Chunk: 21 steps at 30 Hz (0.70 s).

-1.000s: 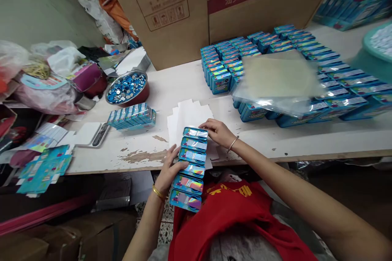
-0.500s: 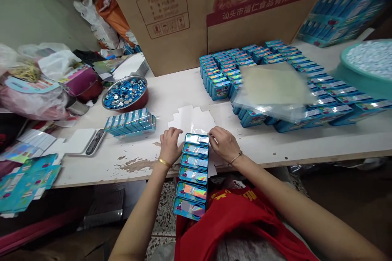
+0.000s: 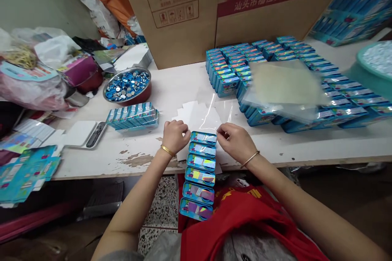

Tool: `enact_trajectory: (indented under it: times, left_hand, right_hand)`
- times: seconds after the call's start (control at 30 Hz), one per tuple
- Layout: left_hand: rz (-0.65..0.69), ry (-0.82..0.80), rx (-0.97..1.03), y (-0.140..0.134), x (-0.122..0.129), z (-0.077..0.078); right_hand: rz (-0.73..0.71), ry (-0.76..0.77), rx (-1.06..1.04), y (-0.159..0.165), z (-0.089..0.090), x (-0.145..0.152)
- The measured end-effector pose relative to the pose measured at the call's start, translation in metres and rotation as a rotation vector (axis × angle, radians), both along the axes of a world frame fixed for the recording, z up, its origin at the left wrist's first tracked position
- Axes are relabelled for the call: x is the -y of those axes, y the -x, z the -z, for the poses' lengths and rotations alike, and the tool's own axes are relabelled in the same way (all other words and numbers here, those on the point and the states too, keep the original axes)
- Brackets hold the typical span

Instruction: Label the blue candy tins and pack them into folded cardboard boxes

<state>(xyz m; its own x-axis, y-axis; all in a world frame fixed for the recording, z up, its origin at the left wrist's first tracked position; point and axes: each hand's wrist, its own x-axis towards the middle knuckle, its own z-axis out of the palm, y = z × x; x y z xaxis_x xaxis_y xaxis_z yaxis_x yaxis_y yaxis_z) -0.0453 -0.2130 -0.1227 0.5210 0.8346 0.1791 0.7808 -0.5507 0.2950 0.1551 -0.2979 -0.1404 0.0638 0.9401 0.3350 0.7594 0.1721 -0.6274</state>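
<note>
A row of several small blue tins [image 3: 200,175] runs from the table edge down over the red apron, their window faces up. Beyond its far end a clear plastic film [image 3: 211,112] shines over white paper pieces [image 3: 190,114]. My left hand [image 3: 176,136], with a gold bracelet, is closed in a pinch at the left of the far tin, on the film's near edge. On the other side my right hand [image 3: 234,140] pinches the film's right part, thumb against fingers. The exact grip of the film is hard to see.
A metal bowl [image 3: 147,89] of blue caps, a film-wrapped row of boxes [image 3: 133,116] and a white scale [image 3: 81,133] stand left. At right, translucent sheets [image 3: 286,87] lie on many blue boxes [image 3: 226,83]. A large carton [image 3: 183,45] stands behind; a green basin [image 3: 364,73] is far right.
The view has shifted slightly. Both hands have closed into tighter pinches, and the clear film now shows more plainly beyond the tins. The tin row stays between the hands.
</note>
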Motion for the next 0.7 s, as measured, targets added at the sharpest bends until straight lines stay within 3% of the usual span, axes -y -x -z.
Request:
enact_trajectory:
  times: [0.1, 0.23, 0.33, 0.43, 0.7]
  left_hand:
    - [-0.018, -0.033, 0.009, 0.001, 0.004, -0.001]
    - [-0.099, 0.281, 0.231, 0.006, 0.007, 0.004]
    - [-0.091, 0.101, 0.178, 0.009, 0.01, 0.003]
    - [0.009, -0.128, 0.048, 0.012, 0.014, 0.0]
    - [0.035, -0.167, 0.179, 0.025, 0.023, 0.012]
  right_hand:
    - [0.053, -0.07, 0.144, 0.009, -0.004, 0.004]
    - [0.041, -0.159, 0.261, 0.017, -0.005, 0.009]
    - [0.01, -0.169, 0.272, 0.017, -0.004, 0.01]
    - [-0.021, -0.144, 0.262, 0.017, -0.001, 0.012]
    - [-0.029, -0.197, 0.313, 0.022, 0.003, 0.018]
